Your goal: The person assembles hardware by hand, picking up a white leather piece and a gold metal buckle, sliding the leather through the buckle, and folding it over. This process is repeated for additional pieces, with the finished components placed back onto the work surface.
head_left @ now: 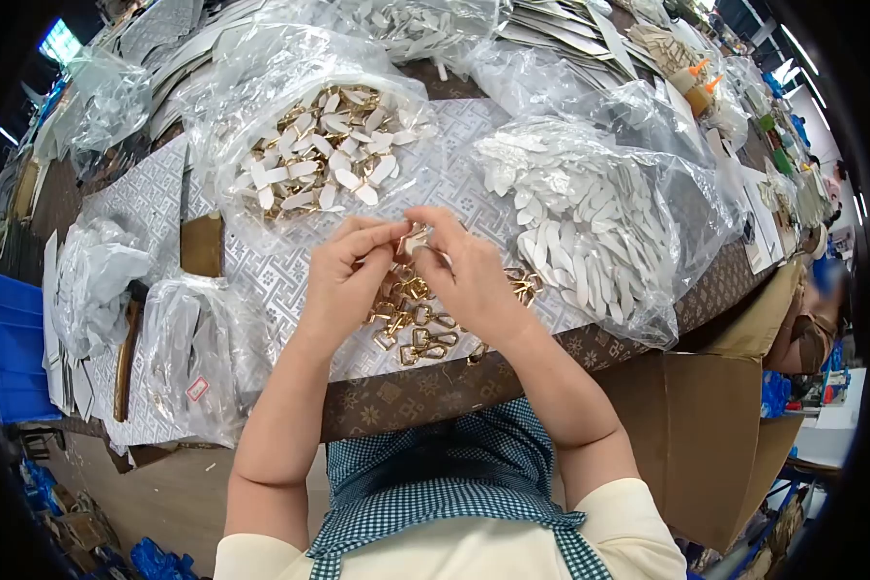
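Observation:
My left hand and my right hand meet over the middle of the table, fingertips pinched together. Between them is a small white tab, mostly covered by the fingers; whether metal is attached to it I cannot make out. Just below the hands lies a loose pile of gold snap hooks. Beyond my left hand, an open plastic bag holds white tabs with gold hardware. To the right of my right hand, plain white tabs spill inside another clear bag.
A hammer and a bag of flat pieces lie at the left, near a blue bin. Orange-capped bottles stand at the back right. A cardboard box is below the table's right edge. Another person's arm shows far right.

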A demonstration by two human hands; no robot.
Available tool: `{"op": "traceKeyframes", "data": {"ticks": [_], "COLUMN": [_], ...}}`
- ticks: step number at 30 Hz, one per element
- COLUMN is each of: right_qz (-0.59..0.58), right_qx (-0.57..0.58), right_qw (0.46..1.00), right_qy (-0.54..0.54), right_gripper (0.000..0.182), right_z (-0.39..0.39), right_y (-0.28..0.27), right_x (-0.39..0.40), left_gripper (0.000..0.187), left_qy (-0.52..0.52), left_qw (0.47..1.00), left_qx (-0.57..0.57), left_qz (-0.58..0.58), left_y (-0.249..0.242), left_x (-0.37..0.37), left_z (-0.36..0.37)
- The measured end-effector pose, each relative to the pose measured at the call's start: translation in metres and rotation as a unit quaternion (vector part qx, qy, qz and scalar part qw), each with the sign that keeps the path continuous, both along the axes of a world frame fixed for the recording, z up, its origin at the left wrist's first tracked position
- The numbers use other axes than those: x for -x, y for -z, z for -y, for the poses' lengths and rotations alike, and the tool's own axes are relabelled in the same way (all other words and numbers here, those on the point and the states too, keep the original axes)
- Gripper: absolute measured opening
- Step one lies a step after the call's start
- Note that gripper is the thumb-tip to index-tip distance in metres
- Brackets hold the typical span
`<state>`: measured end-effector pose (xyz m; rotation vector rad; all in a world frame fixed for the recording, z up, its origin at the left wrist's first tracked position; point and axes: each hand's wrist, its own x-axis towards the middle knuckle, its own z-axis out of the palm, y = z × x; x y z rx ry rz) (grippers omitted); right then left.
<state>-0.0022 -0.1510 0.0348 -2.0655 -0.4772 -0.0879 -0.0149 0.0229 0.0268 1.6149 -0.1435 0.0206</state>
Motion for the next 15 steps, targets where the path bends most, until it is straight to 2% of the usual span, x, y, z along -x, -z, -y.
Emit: {"op": "traceKeyframes", "data": {"ticks": [2, 6, 8, 10, 13, 15], "right_qz": [0.002, 0.042, -0.033, -0.075, -0.008, 0.036], "right_qx": [-0.034, -0.127, -0.102, -0.132, -0.13, -0.114], "right_qw": [0.999, 0.99, 0.991, 0.983, 0.985, 0.989], "right_qy": [0.009, -0.031, -0.078, -0.106, -0.113, -0.087], "right_gripper": [0.033, 0.03, 0.033, 0.034, 0.037, 0.033], "right_z": [0.0, -0.001, 0.005, 0.006, 0.006, 0.006], "right_y": [0.005, 0.017, 0.004, 0.003, 0.014, 0.013], "right_x": [0.001, 0.002, 0.006, 0.007, 0.009, 0.01], "left_gripper": [0.023, 0.009, 0.007, 0.007, 0.008, 0.007], "left_qy": [0.002, -0.027, -0.007, 0.022, 0.035, 0.046], "left_qw": [0.999, 0.99, 0.987, 0.99, 0.993, 0.997], "left_qx": [0.023, 0.07, 0.059, 0.023, 0.014, 0.001], "left_qz": [-0.025, -0.118, -0.147, -0.137, -0.108, -0.063], "left_y": [-0.002, -0.005, -0.004, -0.003, 0.002, 0.006], "left_x": [0.001, 0.0, -0.002, -0.002, -0.002, -0.004], "left_z": [-0.001, 0.002, -0.001, -0.005, -0.01, -0.011]}}
